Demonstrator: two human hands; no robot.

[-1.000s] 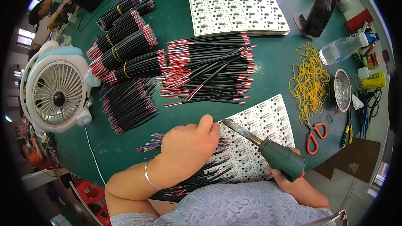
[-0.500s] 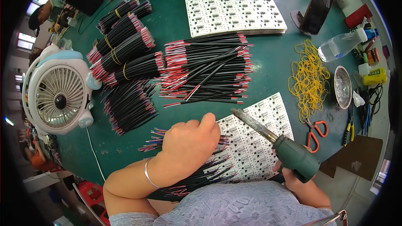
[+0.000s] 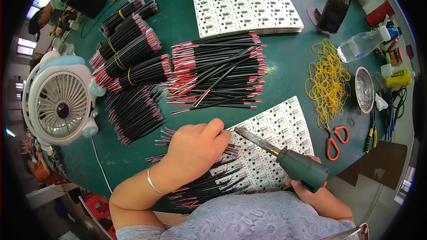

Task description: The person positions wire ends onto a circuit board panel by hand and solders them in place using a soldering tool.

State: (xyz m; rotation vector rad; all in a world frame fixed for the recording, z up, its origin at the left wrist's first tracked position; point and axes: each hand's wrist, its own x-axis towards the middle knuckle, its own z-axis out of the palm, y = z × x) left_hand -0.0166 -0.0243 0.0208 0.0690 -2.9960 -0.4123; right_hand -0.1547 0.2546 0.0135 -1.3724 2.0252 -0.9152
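Observation:
My right hand (image 3: 307,189) is wrapped round the green handle of a soldering iron (image 3: 299,166). The iron's thick metal tip points up and left, close to the fingertips of my left hand (image 3: 195,146). That left hand is closed in a pinch over the upper left edge of a white circuit board sheet (image 3: 280,138); what it pinches is hidden. Short black wires (image 3: 209,184) with coloured ends lie in rows along the sheet's left side, partly under my left hand and forearm.
Beyond my hands lie loose black wires (image 3: 218,73) and banded wire bundles (image 3: 133,49). A stack of board sheets (image 3: 247,6) sits farther back. A fan (image 3: 62,102) stands left. Rightward are yellow rubber bands (image 3: 327,84), orange-handled cutters (image 3: 333,144), a metal bowl (image 3: 364,90), a bottle (image 3: 362,46) and a phone (image 3: 336,6).
The soldering iron has moved left and down in my right hand, bringing its tip beside my left fingertips. My left hand has shifted slightly left, still pinched.

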